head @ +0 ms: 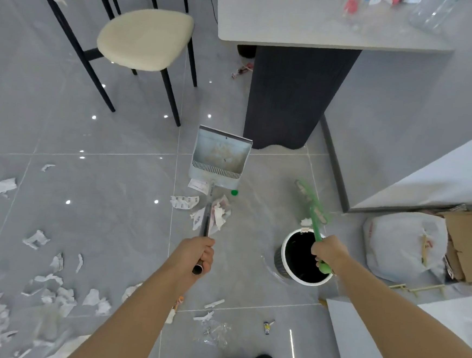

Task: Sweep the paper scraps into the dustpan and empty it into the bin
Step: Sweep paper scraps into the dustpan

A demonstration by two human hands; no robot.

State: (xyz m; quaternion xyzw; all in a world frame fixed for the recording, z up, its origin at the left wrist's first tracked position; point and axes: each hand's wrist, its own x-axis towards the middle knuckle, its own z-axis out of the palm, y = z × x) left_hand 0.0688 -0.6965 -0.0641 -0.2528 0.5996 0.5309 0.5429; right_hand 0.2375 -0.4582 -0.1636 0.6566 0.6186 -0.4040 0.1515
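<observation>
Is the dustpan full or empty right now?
Empty of scraps: the dustpan shows only a stained bare inside. The paper scraps lie on the floor behind it, beside its handle.

Home dining area, cushioned chair [144, 40], pedestal table [298, 22], glossy grey tiled floor [104, 146]

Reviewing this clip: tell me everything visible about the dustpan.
The dustpan is a pale grey, metallic-looking scoop on a long thin handle, gripped near its top end by the left hand. A row of comb-like teeth runs along the edge nearest the handle. Its inside looks stained and holds no scraps that I can see. It is out in front of the person, tilted with its open face toward the camera, above the grey tile floor, near the dark table base. Paper scraps lie below the handle.
</observation>
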